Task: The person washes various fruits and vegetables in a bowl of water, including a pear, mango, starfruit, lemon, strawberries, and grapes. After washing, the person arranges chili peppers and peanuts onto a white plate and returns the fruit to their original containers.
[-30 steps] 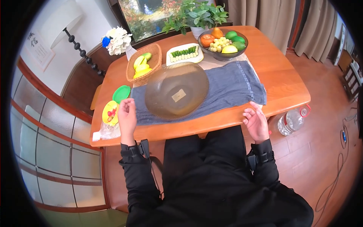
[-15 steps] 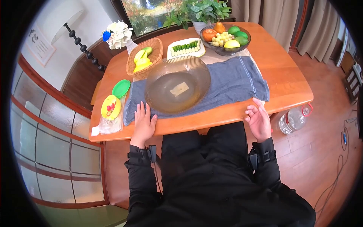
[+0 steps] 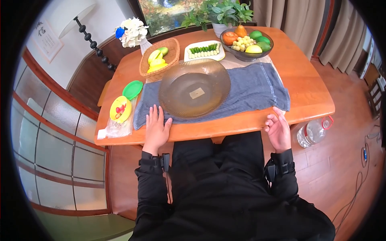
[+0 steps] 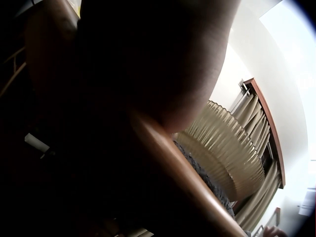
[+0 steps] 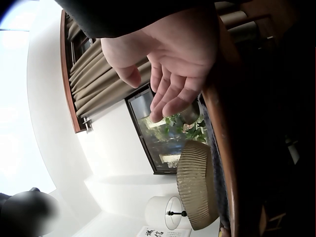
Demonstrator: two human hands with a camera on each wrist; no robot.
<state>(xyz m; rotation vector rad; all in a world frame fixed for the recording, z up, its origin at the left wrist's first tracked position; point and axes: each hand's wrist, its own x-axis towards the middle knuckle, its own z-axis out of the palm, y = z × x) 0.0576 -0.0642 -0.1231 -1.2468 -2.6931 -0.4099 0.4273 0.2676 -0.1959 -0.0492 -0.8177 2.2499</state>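
My left hand lies palm down at the table's front edge, fingers straight, their tips on the blue-grey towel. Just beyond those fingers a large ribbed, smoky-brown glass bowl stands on the towel, with a pale label at its bottom. My right hand is by the front edge at the right, palm turned inward and fingers loosely bent. Nothing is in that hand, as the right wrist view also shows. The ribbed side of the bowl rises past the table edge in the left wrist view.
A wicker basket of yellow fruit, a white tray of cut cucumber and a dark fruit bowl line the back. At left are a green lid and a yellow bowl with small red items. A water bottle stands on the floor.
My left hand has come down from above the table's left side, moved right and flattened at the front edge. The right hand has barely moved. The head view has shifted slightly.
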